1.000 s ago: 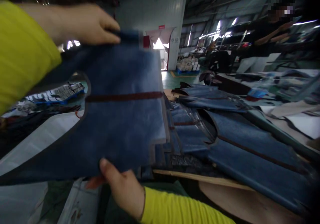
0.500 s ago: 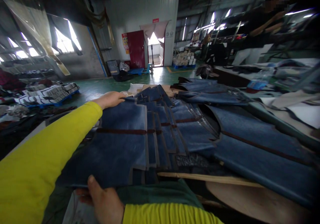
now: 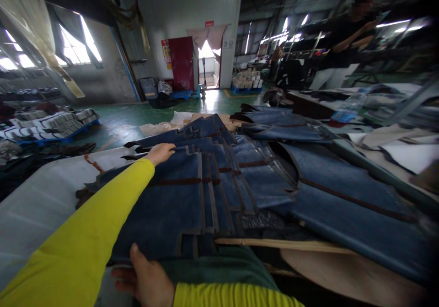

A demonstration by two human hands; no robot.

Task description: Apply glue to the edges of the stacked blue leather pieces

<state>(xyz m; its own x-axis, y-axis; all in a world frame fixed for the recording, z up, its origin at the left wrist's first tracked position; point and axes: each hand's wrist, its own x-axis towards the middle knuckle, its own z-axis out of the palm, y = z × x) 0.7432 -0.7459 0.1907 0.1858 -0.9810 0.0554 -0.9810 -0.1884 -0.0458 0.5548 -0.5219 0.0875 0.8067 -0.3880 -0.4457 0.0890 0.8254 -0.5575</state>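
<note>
Dark blue leather-like panels (image 3: 171,206), each with grey edging and a brown strip across it, lie overlapped like steps before me. My left hand (image 3: 162,153) rests at the far edge of the nearest panel, its fingers stretched to the right and close together. At the near edge is my right hand (image 3: 147,277), thumb up and apart from the fingers, with nothing visible between them. Whether its fingers touch the panel's underside is hidden. Both arms wear yellow sleeves.
A whitish bin wall (image 3: 37,188) stands at the left. A wooden stick (image 3: 281,245) lies at the near right, below a large folded blue panel (image 3: 356,192). A plastic bottle (image 3: 346,110) stands farther right. Behind, a person (image 3: 350,41) stands near stacked goods (image 3: 247,79).
The nearest panel has come down onto the others, its left end lower. My left hand has moved right and down along its far edge. My right hand has come away from the near edge.
</note>
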